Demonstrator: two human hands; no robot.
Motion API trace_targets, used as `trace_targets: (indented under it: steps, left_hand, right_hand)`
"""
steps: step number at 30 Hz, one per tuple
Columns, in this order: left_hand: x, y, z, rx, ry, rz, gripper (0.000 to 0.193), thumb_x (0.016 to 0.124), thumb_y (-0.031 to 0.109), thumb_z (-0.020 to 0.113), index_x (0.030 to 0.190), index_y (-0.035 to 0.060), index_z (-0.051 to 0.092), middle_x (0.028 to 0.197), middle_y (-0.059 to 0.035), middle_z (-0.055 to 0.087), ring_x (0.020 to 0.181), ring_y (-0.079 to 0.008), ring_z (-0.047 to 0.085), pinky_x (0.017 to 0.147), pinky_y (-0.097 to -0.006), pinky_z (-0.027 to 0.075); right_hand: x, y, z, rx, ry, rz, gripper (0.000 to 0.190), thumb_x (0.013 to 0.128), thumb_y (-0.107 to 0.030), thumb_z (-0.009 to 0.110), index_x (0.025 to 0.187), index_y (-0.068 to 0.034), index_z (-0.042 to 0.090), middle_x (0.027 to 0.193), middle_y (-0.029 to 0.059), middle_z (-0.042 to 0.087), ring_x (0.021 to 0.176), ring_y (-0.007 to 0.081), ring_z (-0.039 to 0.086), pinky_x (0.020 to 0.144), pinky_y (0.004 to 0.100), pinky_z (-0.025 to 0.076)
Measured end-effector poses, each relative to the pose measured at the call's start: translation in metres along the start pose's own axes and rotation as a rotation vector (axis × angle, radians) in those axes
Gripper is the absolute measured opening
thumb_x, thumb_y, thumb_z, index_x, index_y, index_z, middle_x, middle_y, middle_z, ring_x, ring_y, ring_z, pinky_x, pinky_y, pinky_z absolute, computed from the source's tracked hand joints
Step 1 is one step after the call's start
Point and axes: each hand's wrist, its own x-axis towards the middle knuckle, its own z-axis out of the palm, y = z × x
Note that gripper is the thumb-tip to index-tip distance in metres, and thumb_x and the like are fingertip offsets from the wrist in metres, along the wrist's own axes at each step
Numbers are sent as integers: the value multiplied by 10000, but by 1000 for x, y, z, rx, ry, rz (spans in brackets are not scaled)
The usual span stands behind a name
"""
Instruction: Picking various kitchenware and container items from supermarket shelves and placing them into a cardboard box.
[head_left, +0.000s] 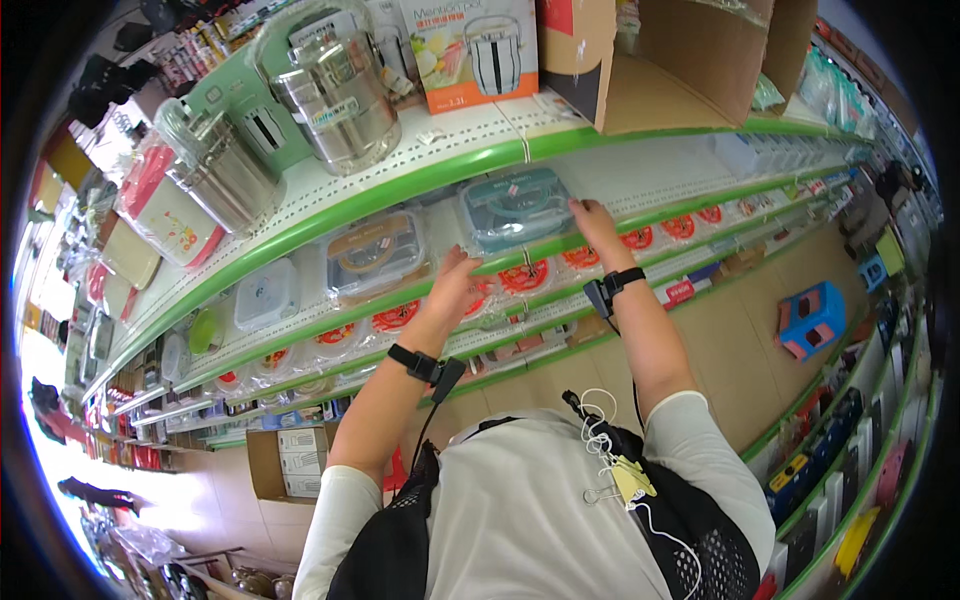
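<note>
On the shelf before me lies a teal-lidded lunch box (515, 208) wrapped in clear plastic, with a handle across its lid. My right hand (595, 223) is at the box's right end, fingertips against or very near its edge; whether they grip cannot be told. Below the box's left front corner, my left hand (456, 283) hovers at the green shelf edge, fingers apart and holding nothing. To the left sits a similar lunch box with a tan-and-grey lid (373, 253). Farther left is a clear plastic food container (266, 293).
Overhead, the upper shelf's green edge (480, 159) juts out, bearing a steel food pot (337, 105), a printed pot box (472, 56) and an open cardboard carton (675, 75). Red-patterned round containers (525, 276) line the shelf below. A blue plastic stool (810, 321) stands on the floor at right.
</note>
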Motion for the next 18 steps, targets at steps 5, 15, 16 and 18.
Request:
trace_targets:
  steps: [5, 15, 16, 18]
  left_hand:
    - [49, -15, -10, -310, -46, -148, 689, 935, 299, 562, 1502, 137, 205, 1435, -67, 385, 1090, -351, 569, 804, -448, 499]
    - [-32, -35, 63, 32, 42, 160, 477, 920, 261, 590, 1343, 128, 415, 1230, -25, 502, 909, -149, 507, 755, -333, 427]
    - [-40, -46, 64, 61, 18, 228, 402, 920, 274, 595, 1268, 121, 463, 1165, -8, 511, 900, -133, 493, 750, -322, 419]
    - [-62, -47, 56, 62, 23, 293, 334, 921, 287, 601, 1192, 115, 511, 1099, 9, 519, 891, -116, 480, 745, -311, 411]
  right_hand:
    - [-9, -32, 0, -71, -149, 38, 718, 885, -623, 455, 1164, 19, 613, 1146, 287, 632, 1140, 463, 556, 970, 488, 420]
    - [-69, 2, -98, 1006, -200, 267, 605, 851, -370, 638, 1356, -120, 416, 1305, 62, 490, 1207, 238, 454, 922, 480, 431]
    - [-81, -5, -111, 1021, -300, 252, 559, 838, -330, 640, 1316, -124, 436, 1292, 65, 498, 1208, 249, 475, 941, 501, 433]
    - [-110, 2, -122, 1066, -356, 262, 489, 828, -269, 634, 1263, -134, 455, 1279, 64, 503, 1189, 241, 499, 975, 492, 425]
